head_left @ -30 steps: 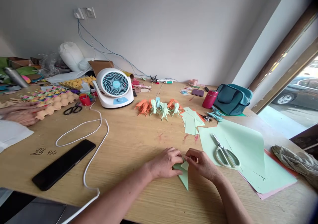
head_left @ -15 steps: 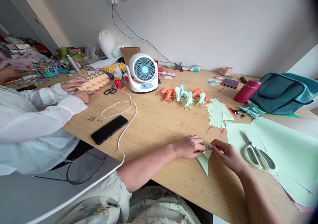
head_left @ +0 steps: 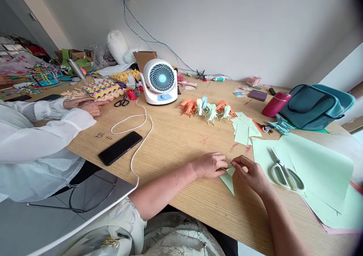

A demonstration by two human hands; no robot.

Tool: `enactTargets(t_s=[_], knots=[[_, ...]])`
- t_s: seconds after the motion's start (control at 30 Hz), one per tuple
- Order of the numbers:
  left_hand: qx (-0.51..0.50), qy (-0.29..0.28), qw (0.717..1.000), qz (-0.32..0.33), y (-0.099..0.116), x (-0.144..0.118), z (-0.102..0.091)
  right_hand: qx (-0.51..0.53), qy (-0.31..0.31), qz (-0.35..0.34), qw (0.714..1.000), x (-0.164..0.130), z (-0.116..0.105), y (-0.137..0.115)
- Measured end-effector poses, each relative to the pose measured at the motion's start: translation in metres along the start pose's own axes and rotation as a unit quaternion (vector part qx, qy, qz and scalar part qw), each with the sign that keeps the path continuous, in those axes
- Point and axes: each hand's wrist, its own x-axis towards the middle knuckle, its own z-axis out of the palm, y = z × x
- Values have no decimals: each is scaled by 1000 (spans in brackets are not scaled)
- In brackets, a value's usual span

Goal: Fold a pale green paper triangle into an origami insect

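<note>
**Both hands pinning a folded green paper to the table**

Right now the left hand (head_left: 210,165) and the right hand (head_left: 251,174) are meeting over a small pale green folded paper piece (head_left: 227,180), lying flat on the light wooden table (head_left: 181,142) just left of the white-handled scissors (head_left: 287,172). Both hands are closing narrowly on its upper edge, fingertips pinching and pressing down, apparently so that a crease is holding against the hard surface; the exact fold is hidden under the fingers. Its pointed tip is sticking out toward the person, free of either hand. Those scissors are resting on large pale green paper sheets (head_left: 312,169). Beyond the scissors, a row of orange and green folded paper figures (head_left: 208,109) is standing. Far left of the scissors, another person's white sleeve (head_left: 42,135) is lying along the table edge.
</note>
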Motion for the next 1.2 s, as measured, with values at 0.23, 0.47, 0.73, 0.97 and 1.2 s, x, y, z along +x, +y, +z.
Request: enactTargets(t_s=[0.23, 0.47, 0.73, 0.97, 1.2], knots=[[-1, -4, 999, -34, -2, -1, -7, 15, 21, -5, 1000, 0, 1, -5], [-10, -25, 998, -60, -1, -14, -25, 55, -22, -14, 998, -1, 3, -7], [-27, -27, 997, -70, 3, -28, -30, 113, -81, -17, 990, -2, 8, -19], [-40, -38, 996, -67, 3, -34, -30, 29, -188, -54, 980, 7, -5, -44], [-73, -18, 994, -86, 5, -36, -28, -140, -282, -86, 945, 29, -14, -58]])
